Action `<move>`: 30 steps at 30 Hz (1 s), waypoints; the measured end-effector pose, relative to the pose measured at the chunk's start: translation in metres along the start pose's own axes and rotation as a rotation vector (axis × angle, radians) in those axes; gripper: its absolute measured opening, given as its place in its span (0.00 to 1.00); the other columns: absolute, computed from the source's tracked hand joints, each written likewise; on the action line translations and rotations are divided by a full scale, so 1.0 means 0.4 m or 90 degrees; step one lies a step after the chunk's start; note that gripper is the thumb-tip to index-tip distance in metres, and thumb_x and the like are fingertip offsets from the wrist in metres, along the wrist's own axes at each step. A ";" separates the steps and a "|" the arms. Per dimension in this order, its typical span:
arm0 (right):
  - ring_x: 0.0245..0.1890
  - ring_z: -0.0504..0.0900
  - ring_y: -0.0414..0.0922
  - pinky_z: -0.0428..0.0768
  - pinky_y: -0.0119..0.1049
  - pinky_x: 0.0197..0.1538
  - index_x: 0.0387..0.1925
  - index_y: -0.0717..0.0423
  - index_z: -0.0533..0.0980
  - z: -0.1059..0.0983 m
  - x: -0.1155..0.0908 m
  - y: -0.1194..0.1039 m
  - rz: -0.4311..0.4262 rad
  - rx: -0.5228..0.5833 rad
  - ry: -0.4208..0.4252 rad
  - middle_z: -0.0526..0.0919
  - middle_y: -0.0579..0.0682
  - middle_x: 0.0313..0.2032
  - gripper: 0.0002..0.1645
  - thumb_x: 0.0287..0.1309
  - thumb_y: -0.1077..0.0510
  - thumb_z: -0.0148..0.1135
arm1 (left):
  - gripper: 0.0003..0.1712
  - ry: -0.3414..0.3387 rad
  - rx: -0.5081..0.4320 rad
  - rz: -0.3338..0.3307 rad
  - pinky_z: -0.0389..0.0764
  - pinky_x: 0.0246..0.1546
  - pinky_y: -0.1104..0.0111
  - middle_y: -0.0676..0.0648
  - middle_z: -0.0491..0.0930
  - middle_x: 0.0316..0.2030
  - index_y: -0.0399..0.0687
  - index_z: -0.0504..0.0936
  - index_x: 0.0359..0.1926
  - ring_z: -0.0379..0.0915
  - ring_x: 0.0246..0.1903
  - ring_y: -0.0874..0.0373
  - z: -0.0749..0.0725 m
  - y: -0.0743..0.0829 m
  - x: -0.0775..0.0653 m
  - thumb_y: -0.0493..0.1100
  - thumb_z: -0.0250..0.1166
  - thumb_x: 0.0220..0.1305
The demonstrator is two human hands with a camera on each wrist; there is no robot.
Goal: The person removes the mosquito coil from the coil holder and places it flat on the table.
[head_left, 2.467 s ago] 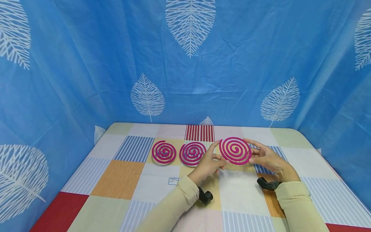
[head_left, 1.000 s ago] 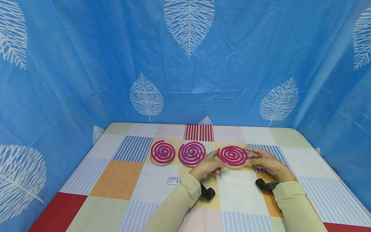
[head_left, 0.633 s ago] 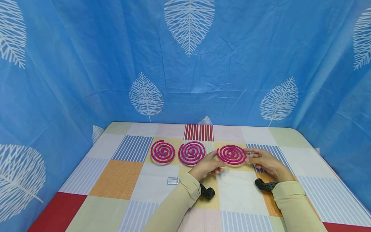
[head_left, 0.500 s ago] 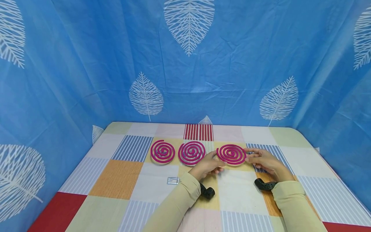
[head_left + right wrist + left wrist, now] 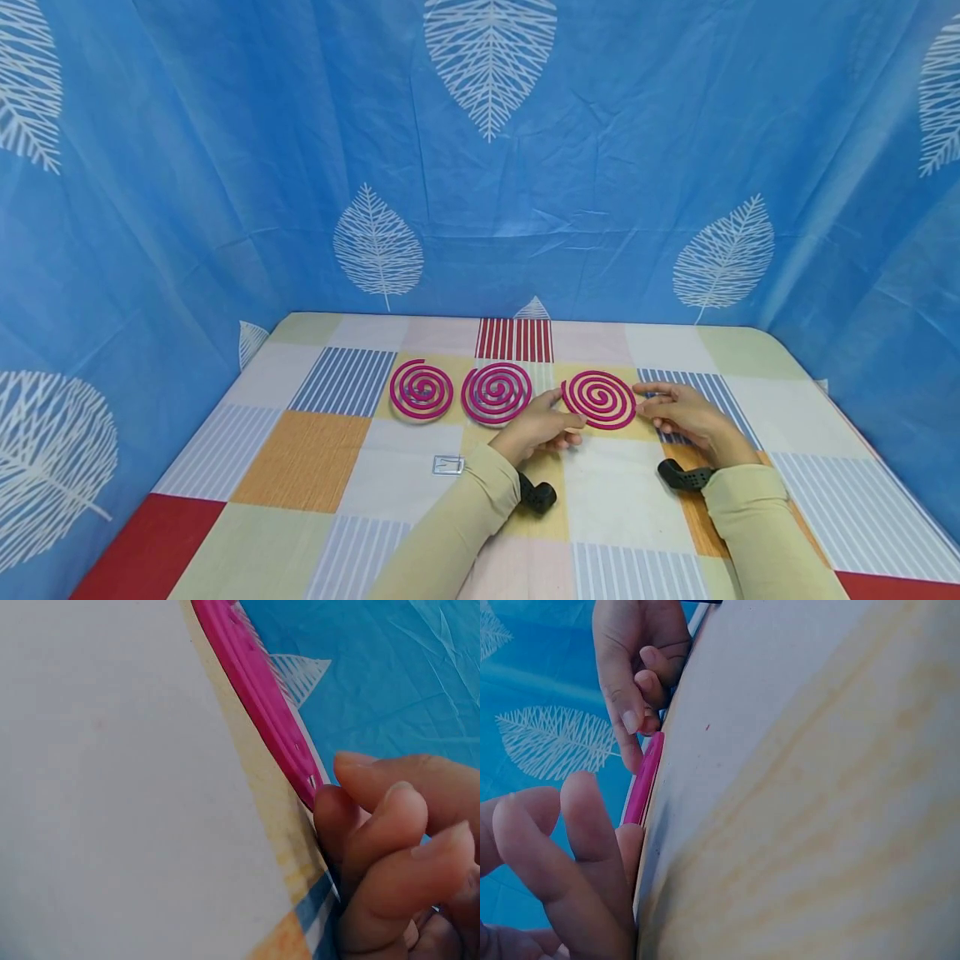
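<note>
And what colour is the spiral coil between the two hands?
The spiral coil is deep magenta pink; the head view shows it best.

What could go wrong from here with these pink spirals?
The left hand sits close to the middle spiral and might nudge it. The rightmost spiral looks thin, so it may bend or snap if the right hand presses its edge. The left sleeve lies right beside a small metal-looking piece and could sweep it aside.

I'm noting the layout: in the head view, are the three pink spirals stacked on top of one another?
No, the left spiral, middle spiral and right spiral are side by side in a row, with gaps between them.
</note>
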State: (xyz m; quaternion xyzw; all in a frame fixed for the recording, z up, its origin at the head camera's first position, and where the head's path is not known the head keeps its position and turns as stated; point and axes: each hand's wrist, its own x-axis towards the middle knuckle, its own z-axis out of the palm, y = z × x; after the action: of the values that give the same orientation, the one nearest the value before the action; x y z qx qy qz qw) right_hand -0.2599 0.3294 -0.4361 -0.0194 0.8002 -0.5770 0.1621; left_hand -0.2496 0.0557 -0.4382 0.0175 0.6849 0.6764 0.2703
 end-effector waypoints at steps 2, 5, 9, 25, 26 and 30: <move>0.24 0.73 0.36 0.76 0.28 0.29 0.76 0.80 0.59 0.000 0.000 -0.001 0.003 0.000 0.001 0.80 0.43 0.28 0.37 0.77 0.64 0.61 | 0.48 -0.001 0.003 0.000 0.72 0.19 0.80 0.50 0.82 0.22 0.42 0.53 0.86 0.69 0.16 0.68 0.000 0.000 0.001 0.35 0.68 0.74; 0.24 0.73 0.36 0.76 0.28 0.30 0.75 0.80 0.59 -0.003 0.001 0.000 0.004 0.005 0.000 0.80 0.43 0.28 0.36 0.78 0.63 0.59 | 0.48 0.000 0.005 0.006 0.72 0.19 0.80 0.50 0.82 0.21 0.42 0.53 0.86 0.69 0.15 0.68 0.001 0.002 -0.001 0.35 0.68 0.74; 0.25 0.74 0.36 0.77 0.27 0.30 0.76 0.80 0.59 -0.006 0.007 0.005 0.009 0.010 0.003 0.79 0.44 0.29 0.36 0.80 0.60 0.58 | 0.48 0.002 0.011 0.022 0.73 0.19 0.79 0.49 0.81 0.20 0.43 0.53 0.86 0.71 0.15 0.67 0.008 0.005 -0.007 0.34 0.68 0.73; 0.32 0.80 0.39 0.84 0.29 0.36 0.78 0.79 0.55 -0.010 0.005 -0.010 -0.036 0.057 -0.036 0.83 0.46 0.35 0.37 0.81 0.62 0.54 | 0.38 0.009 0.101 0.115 0.81 0.31 0.75 0.42 0.87 0.37 0.36 0.65 0.80 0.78 0.27 0.62 0.013 0.039 -0.023 0.34 0.68 0.75; 0.33 0.81 0.39 0.85 0.30 0.38 0.78 0.79 0.55 -0.011 0.004 -0.011 -0.045 0.056 -0.041 0.83 0.47 0.36 0.36 0.82 0.62 0.53 | 0.38 0.010 0.107 0.120 0.82 0.32 0.74 0.42 0.87 0.37 0.36 0.66 0.80 0.79 0.28 0.62 0.013 0.041 -0.024 0.34 0.69 0.75; 0.37 0.84 0.42 0.88 0.33 0.44 0.77 0.78 0.57 -0.012 0.002 -0.023 -0.078 0.047 -0.034 0.85 0.47 0.40 0.35 0.82 0.60 0.55 | 0.37 0.013 0.128 0.142 0.86 0.38 0.70 0.46 0.84 0.38 0.36 0.69 0.78 0.82 0.32 0.59 0.009 0.052 -0.032 0.35 0.70 0.73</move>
State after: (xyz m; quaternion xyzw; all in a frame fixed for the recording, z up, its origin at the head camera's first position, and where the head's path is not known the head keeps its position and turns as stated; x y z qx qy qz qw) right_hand -0.2633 0.3306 -0.4262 -0.0775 0.7713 -0.6142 0.1481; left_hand -0.2443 0.0556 -0.4141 0.1133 0.7458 0.6304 0.1834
